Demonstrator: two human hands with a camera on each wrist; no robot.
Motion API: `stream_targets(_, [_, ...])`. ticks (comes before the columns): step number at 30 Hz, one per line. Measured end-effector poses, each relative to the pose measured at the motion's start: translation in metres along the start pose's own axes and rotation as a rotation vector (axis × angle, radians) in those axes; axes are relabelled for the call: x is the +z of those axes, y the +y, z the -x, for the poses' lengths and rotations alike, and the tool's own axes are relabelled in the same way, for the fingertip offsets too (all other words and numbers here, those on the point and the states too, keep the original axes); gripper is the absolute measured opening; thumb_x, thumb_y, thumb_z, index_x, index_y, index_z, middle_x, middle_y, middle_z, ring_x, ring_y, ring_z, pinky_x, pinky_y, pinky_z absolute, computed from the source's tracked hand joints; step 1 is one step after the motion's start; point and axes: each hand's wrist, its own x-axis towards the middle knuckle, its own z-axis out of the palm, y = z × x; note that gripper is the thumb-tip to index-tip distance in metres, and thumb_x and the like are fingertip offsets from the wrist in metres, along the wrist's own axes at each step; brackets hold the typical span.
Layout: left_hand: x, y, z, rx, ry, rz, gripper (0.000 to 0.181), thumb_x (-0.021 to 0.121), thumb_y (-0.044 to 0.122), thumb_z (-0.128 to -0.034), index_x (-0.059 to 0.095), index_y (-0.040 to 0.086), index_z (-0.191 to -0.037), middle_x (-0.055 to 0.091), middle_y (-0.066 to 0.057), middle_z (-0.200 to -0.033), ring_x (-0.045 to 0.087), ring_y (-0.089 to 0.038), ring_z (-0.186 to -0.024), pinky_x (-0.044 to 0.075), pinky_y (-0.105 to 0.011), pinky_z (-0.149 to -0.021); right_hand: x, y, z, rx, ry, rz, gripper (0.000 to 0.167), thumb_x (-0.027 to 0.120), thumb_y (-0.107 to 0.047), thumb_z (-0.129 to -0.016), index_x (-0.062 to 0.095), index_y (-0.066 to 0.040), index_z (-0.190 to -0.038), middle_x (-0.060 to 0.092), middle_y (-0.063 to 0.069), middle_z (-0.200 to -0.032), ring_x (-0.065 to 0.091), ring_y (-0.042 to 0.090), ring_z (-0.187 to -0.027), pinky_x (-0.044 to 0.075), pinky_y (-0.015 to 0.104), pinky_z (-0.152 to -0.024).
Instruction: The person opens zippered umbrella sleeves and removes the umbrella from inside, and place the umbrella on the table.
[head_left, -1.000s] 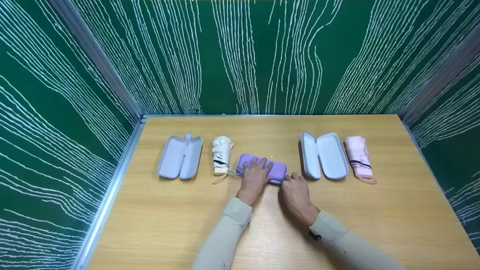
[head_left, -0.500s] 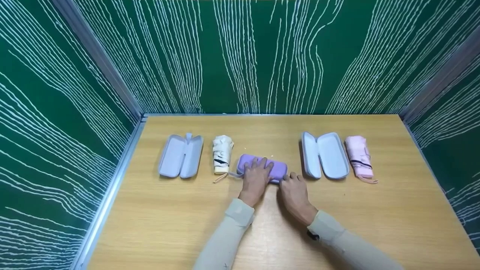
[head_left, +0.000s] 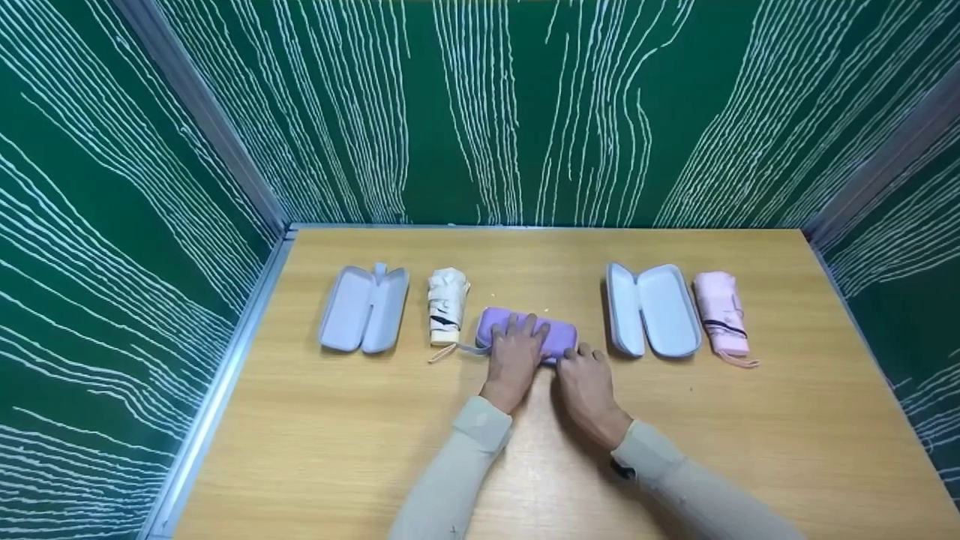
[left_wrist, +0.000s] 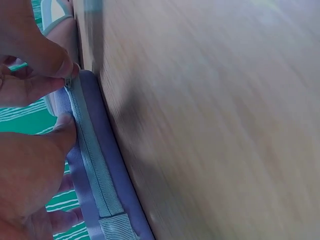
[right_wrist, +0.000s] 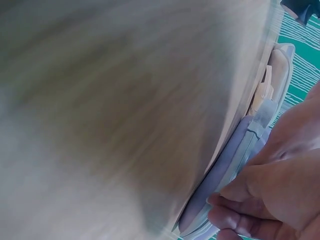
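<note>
A closed-looking purple hard case (head_left: 559, 337) lies on the table between my hands. My left hand (head_left: 516, 360) rests on its top with fingers spread and straight. In the left wrist view the left thumb (left_wrist: 65, 130) presses against its side, just above the grey zipper (left_wrist: 92, 155). At the case's right front corner, my right hand (head_left: 590, 386) pinches the small zipper pull (left_wrist: 68, 81) between thumb and curled finger. The zipper teeth look joined along the visible front. A grey fabric strap (head_left: 474, 349) sticks out at the left end.
Left of the case lie a folded cream umbrella (head_left: 448, 300) and an open pale lavender case (head_left: 349, 311). To the right are an open pale grey-blue case (head_left: 670, 311) and a folded pink umbrella (head_left: 721, 307). Green white-lined walls (head_left: 465, 112) enclose the table.
My right hand has shifted slightly left along the case's front edge. The left hand stays on top of the case. The whole view has drifted a little.
</note>
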Motion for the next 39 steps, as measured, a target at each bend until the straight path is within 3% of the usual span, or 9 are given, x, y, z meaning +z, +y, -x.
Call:
stream_targets(6, [-0.002, 0.0, -0.001, -0.008, -0.004, -0.001, 0.049, 0.054, 0.06, -0.0973, 0.063, 0.044, -0.143, 0.062, 0.011, -0.142, 0.058, -0.021, -0.13, 0.053, -0.045, -0.096, -0.002, -0.002, -0.002, 0.018, -0.008, 0.0, 0.008, 0.07, 0.002, -0.081, 0.075, -0.001, -0.076, 0.068, 0.01, -0.074, 0.062, 0.03, -0.075, 0.049, 0.041, -0.061])
stream_targets(13, [-0.002, 0.001, -0.003, 0.004, -0.008, -0.017, 0.043, 0.049, 0.045, -0.1045, 0.061, 0.044, -0.146, 0.061, 0.01, -0.145, 0.058, -0.022, -0.131, 0.054, -0.045, -0.096, -0.001, -0.008, -0.006, 0.046, 0.028, -0.008, 0.009, 0.07, 0.002, -0.081, 0.076, -0.001, -0.075, 0.069, 0.01, -0.073, 0.064, 0.03, -0.073, 0.049, 0.04, -0.059])
stream_targets(21, [0.002, 0.0, -0.003, -0.01, 0.091, 0.014, 0.049, 0.057, 0.062, -0.0934, 0.069, 0.042, -0.136, 0.066, 0.01, -0.132, 0.06, -0.019, -0.121, 0.054, -0.042, -0.089, 0.001, -0.013, -0.008, 0.068, 0.011, 0.015, 0.011, 0.07, -0.003, -0.083, 0.078, -0.005, -0.077, 0.069, 0.008, -0.074, 0.064, 0.028, -0.074, 0.048, 0.038, -0.056])
stream_targets(24, [0.003, -0.001, -0.004, -0.007, 0.098, 0.011, 0.048, 0.059, 0.062, -0.0934, 0.069, 0.042, -0.136, 0.066, 0.009, -0.129, 0.06, -0.019, -0.12, 0.053, -0.041, -0.087, 0.001, -0.014, -0.008, 0.068, -0.001, 0.01, 0.01, 0.07, -0.001, -0.083, 0.079, -0.004, -0.079, 0.069, 0.009, -0.075, 0.064, 0.028, -0.074, 0.049, 0.038, -0.056])
stream_targets(30, [0.004, 0.002, -0.005, 0.003, 0.068, -0.033, 0.045, 0.06, 0.059, -0.0972, 0.066, 0.046, -0.14, 0.064, 0.012, -0.131, 0.059, -0.018, -0.12, 0.052, -0.038, -0.085, 0.0, -0.017, -0.009, 0.058, -0.012, -0.029, 0.011, 0.068, 0.001, -0.084, 0.078, -0.003, -0.082, 0.068, 0.01, -0.076, 0.064, 0.03, -0.074, 0.051, 0.04, -0.057])
stream_targets(34, [0.001, 0.002, -0.003, 0.008, 0.001, -0.043, 0.047, 0.054, 0.059, -0.1016, 0.06, 0.046, -0.147, 0.062, 0.014, -0.142, 0.057, -0.018, -0.129, 0.053, -0.038, -0.091, 0.002, -0.018, -0.009, 0.064, -0.01, -0.044, 0.01, 0.069, 0.001, -0.084, 0.078, -0.003, -0.081, 0.068, 0.01, -0.075, 0.064, 0.03, -0.072, 0.051, 0.041, -0.057])
stream_targets(39, [-0.003, -0.014, 0.0, 0.06, -0.06, 0.065, 0.048, 0.055, 0.053, -0.1042, 0.061, 0.037, -0.149, 0.058, 0.011, -0.153, 0.057, -0.019, -0.138, 0.054, -0.039, -0.1, 0.003, -0.019, -0.008, 0.053, -0.01, -0.034, 0.011, 0.069, 0.002, -0.082, 0.079, -0.003, -0.081, 0.068, 0.009, -0.075, 0.064, 0.029, -0.073, 0.05, 0.039, -0.057])
